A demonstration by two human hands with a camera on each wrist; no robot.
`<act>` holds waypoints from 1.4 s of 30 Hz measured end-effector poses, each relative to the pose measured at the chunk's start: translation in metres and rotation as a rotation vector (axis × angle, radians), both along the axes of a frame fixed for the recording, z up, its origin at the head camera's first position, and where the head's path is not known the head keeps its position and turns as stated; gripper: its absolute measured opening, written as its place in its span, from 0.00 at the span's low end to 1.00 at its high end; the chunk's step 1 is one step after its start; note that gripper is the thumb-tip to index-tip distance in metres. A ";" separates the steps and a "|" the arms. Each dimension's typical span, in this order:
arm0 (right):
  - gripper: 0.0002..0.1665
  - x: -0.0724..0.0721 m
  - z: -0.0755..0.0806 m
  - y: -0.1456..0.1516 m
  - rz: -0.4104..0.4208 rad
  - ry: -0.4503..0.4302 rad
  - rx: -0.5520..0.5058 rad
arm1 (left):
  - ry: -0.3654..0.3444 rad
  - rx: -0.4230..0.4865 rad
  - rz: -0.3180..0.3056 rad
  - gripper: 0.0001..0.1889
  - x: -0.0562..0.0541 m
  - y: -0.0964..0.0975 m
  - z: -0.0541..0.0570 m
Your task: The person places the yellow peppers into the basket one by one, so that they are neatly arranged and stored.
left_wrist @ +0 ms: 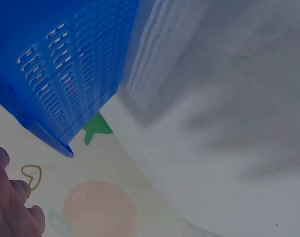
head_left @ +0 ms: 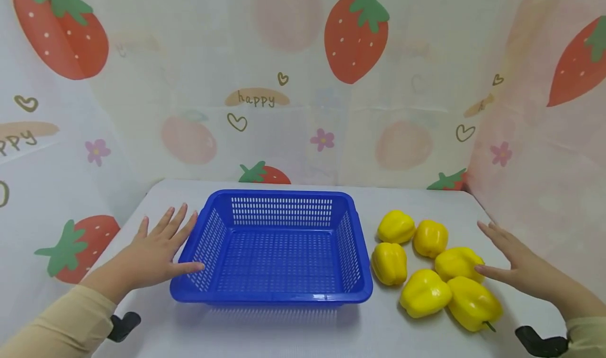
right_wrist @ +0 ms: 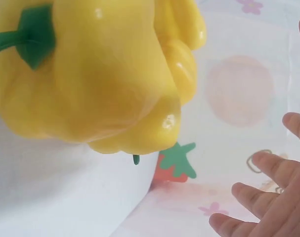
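Observation:
A blue plastic basket (head_left: 272, 298) with slotted walls stands on the white table, nothing lying in it. My left hand (head_left: 158, 250) is spread out at the basket's left side, its thumb overlapping the rim in the head view. To the right of the basket several yellow bell peppers (head_left: 425, 293) lie grouped together. My right hand (head_left: 525, 266) hovers at the right of the peppers with straight fingers, the thumb tip overlapping one pepper (head_left: 458, 263). Close up in the right wrist view, a yellow pepper (right_wrist: 90, 74) shows its green stem. Neither hand holds anything.
The white table (head_left: 265, 337) reaches back to a fabric backdrop (head_left: 303, 137) printed with strawberries, hearts and flowers. Similar cloth hangs along the left and right sides. A black strap end (head_left: 124, 326) shows by the left wrist, another (head_left: 541, 341) by the right.

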State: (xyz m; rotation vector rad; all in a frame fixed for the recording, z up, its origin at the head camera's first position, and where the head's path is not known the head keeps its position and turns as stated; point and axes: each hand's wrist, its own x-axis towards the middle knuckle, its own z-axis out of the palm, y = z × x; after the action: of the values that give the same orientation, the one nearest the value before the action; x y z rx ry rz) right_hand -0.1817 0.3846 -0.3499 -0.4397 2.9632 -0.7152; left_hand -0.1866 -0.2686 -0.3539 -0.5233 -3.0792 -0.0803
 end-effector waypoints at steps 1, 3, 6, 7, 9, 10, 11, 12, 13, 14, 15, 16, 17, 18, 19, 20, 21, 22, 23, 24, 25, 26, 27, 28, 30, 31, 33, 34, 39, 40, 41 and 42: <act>0.56 0.000 -0.001 0.000 0.004 -0.003 -0.009 | -0.001 0.005 -0.003 0.56 0.000 0.001 -0.001; 0.55 0.001 -0.005 0.001 0.012 -0.010 -0.023 | -0.006 0.015 -0.009 0.56 0.001 0.002 -0.002; 0.54 0.002 -0.009 0.001 0.023 -0.028 -0.027 | -0.015 0.021 -0.021 0.57 0.002 0.004 -0.004; 0.53 0.003 -0.011 0.001 0.022 -0.042 -0.026 | -0.018 0.022 -0.024 0.57 0.003 0.005 -0.005; 0.52 0.005 -0.016 0.001 0.021 -0.061 -0.018 | -0.026 0.025 -0.033 0.58 0.004 0.007 -0.007; 0.51 0.006 -0.018 0.000 0.027 -0.073 -0.017 | -0.030 0.025 -0.037 0.58 0.005 0.008 -0.008; 0.51 0.008 -0.020 0.000 0.028 -0.085 -0.017 | -0.031 0.025 -0.042 0.58 0.006 0.009 -0.010; 0.50 0.009 -0.022 0.000 0.031 -0.094 -0.020 | -0.031 0.024 -0.046 0.58 0.006 0.010 -0.011; 0.50 0.010 -0.024 0.000 0.033 -0.100 -0.025 | -0.032 0.027 -0.050 0.58 0.006 0.011 -0.012; 0.49 0.010 -0.025 0.000 0.038 -0.104 -0.024 | -0.032 0.029 -0.055 0.58 0.007 0.013 -0.013; 0.49 0.011 -0.026 0.000 0.039 -0.112 -0.025 | -0.028 0.036 -0.065 0.58 0.007 0.014 -0.014; 0.48 0.011 -0.028 0.001 0.039 -0.118 -0.027 | -0.027 0.034 -0.069 0.58 0.007 0.015 -0.015; 0.48 0.012 -0.029 0.001 0.033 -0.127 -0.025 | -0.026 0.033 -0.073 0.58 0.007 0.016 -0.016; 0.48 0.012 -0.030 0.001 0.025 -0.141 -0.018 | -0.029 0.033 -0.075 0.58 0.007 0.017 -0.016; 0.47 0.012 -0.031 0.002 0.021 -0.153 -0.012 | -0.032 0.034 -0.078 0.58 0.007 0.018 -0.017; 0.47 0.012 -0.033 0.002 0.018 -0.162 -0.005 | -0.035 0.034 -0.081 0.58 0.007 0.018 -0.017; 0.46 0.012 -0.034 0.003 0.014 -0.174 -0.002 | -0.040 0.035 -0.082 0.58 0.008 0.019 -0.018; 0.46 0.012 -0.035 0.003 0.012 -0.185 0.005 | -0.048 0.033 -0.078 0.58 0.008 0.019 -0.018; 0.46 0.012 -0.036 0.004 0.014 -0.190 0.011 | -0.051 0.037 -0.079 0.59 0.008 0.019 -0.019; 0.45 0.012 -0.038 0.005 0.019 -0.192 0.012 | -0.055 0.041 -0.081 0.59 0.008 0.019 -0.019; 0.44 0.012 -0.039 0.005 0.030 -0.187 0.009 | -0.056 0.041 -0.084 0.60 0.008 0.019 -0.020; 0.44 0.012 -0.039 0.006 0.032 -0.190 0.007 | -0.056 0.040 -0.086 0.60 0.009 0.019 -0.020; 0.43 0.012 -0.040 0.006 0.036 -0.191 0.006 | -0.057 0.037 -0.088 0.62 0.009 0.019 -0.021; 0.43 0.012 -0.041 0.007 0.040 -0.188 0.005 | -0.057 0.034 -0.091 0.63 0.009 0.018 -0.021; 0.42 0.012 -0.042 0.007 0.053 -0.174 -0.004 | -0.057 0.019 -0.096 0.65 0.009 0.018 -0.021; 0.42 0.012 -0.043 0.008 0.058 -0.164 -0.006 | -0.058 0.012 -0.098 0.66 0.009 0.017 -0.021; 0.41 0.012 -0.045 0.009 0.070 -0.137 -0.012 | -0.060 0.000 -0.100 0.67 0.008 0.017 -0.021; 0.41 0.012 -0.046 0.010 0.077 -0.119 -0.018 | -0.061 -0.003 -0.101 0.68 0.008 0.016 -0.021; 0.39 0.012 -0.052 0.013 0.132 -0.040 -0.084 | -0.072 -0.003 -0.105 0.68 0.006 0.016 -0.022; 0.38 0.012 -0.053 0.013 0.149 -0.016 -0.093 | -0.073 -0.003 -0.108 0.68 0.006 0.016 -0.022; 0.38 0.012 -0.054 0.013 0.164 0.001 -0.102 | -0.074 -0.002 -0.110 0.68 0.005 0.015 -0.023; 0.37 0.012 -0.055 0.013 0.172 0.018 -0.096 | -0.076 -0.002 -0.113 0.68 0.005 0.015 -0.023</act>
State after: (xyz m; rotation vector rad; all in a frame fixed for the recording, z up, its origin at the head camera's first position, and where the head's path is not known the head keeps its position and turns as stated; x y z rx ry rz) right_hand -0.1694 0.3977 -0.4044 -0.7012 2.8695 -0.8389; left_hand -0.1816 -0.2534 -0.3770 -0.7112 -3.1214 -0.1009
